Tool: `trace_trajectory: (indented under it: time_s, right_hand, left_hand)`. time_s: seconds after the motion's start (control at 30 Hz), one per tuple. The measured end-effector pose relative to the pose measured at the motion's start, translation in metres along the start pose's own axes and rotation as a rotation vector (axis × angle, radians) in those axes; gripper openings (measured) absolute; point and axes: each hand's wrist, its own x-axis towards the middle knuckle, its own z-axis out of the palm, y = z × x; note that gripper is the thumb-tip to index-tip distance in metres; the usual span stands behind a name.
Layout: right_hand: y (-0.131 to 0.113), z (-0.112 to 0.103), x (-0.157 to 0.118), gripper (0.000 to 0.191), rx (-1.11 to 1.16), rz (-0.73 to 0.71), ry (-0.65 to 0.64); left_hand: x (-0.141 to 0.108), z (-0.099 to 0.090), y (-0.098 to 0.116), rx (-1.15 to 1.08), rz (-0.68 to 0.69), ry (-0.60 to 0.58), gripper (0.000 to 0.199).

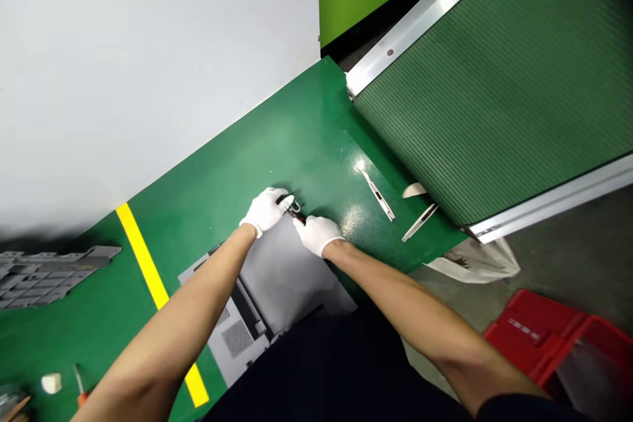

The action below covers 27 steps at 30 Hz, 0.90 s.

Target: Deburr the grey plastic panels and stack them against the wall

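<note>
My left hand [268, 210], in a white glove, is closed at the far edge of a grey panel [284, 270] lying on the green table [232, 165]. Its fingers hold something small and dark, too small to name. Close to its right, my gloved right hand [318, 235] is closed around a small black and red tool [299, 216]. A small pale loop [296, 206] shows between the two hands. Beneath my left forearm lies a light grey part with speaker-like grilles [237, 339], beside the panel.
Two utility knives [378, 196] [419, 222] lie on the right. Beyond them slopes a ribbed green conveyor [494, 86]. Grey parts [54, 273], yellow tape [143, 257] and an orange-handled screwdriver [80, 386] are at left; a red crate [539, 330] stands lower right.
</note>
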Motion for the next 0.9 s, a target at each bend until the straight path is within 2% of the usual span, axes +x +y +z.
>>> trace_trajectory:
  time_s: [0.07,0.1,0.17,0.2,0.27,0.4,0.47,0.6,0.7,0.77,0.83,0.9]
  right_hand:
    - [-0.001,0.000,0.000,0.064,-0.022,-0.007,0.002]
    - [-0.002,0.000,0.000,0.063,-0.031,-0.007,0.001]
    - [-0.003,-0.001,-0.002,0.062,-0.043,-0.008,0.005]
    - [-0.004,-0.001,-0.002,0.061,-0.046,-0.007,0.012]
    - [-0.007,-0.002,-0.005,0.061,-0.044,-0.002,0.030]
    - [-0.007,-0.001,-0.007,0.061,-0.024,0.001,0.048]
    - [-0.004,0.000,-0.005,0.061,-0.004,0.001,0.041]
    - [0.009,0.003,0.001,0.064,0.019,-0.033,0.007]
    - [0.018,0.004,0.003,0.052,-0.051,-0.133,-0.042]
    - [0.020,0.004,0.001,0.048,-0.073,-0.163,-0.063]
    - [0.019,0.004,-0.003,0.053,-0.008,-0.085,-0.048]
    - [0.019,0.003,-0.007,0.066,0.111,0.045,-0.013]
  left_hand:
    - [0.019,0.002,-0.002,-0.007,0.160,-0.202,0.048]
    - [0.028,0.004,-0.002,-0.019,0.177,-0.320,0.048]
    - [0.045,0.007,-0.002,-0.031,0.111,-0.494,0.048]
    - [0.052,0.008,-0.001,-0.031,0.064,-0.540,0.047]
    - [0.060,0.010,0.000,-0.036,-0.007,-0.560,0.044]
    - [0.055,0.003,0.001,-0.200,0.041,-0.572,0.044]
    - [0.047,-0.002,-0.001,-0.290,0.093,-0.527,0.045]
    - [0.033,-0.007,-0.004,-0.322,0.165,-0.379,0.044]
    - [0.027,-0.010,-0.007,-0.467,0.134,-0.346,0.040]
    - [0.025,-0.012,-0.011,-0.593,0.097,-0.279,0.037]
    - [0.024,-0.015,-0.016,-0.719,0.063,-0.117,0.037]
    - [0.023,-0.018,-0.020,-0.845,0.016,0.119,0.037]
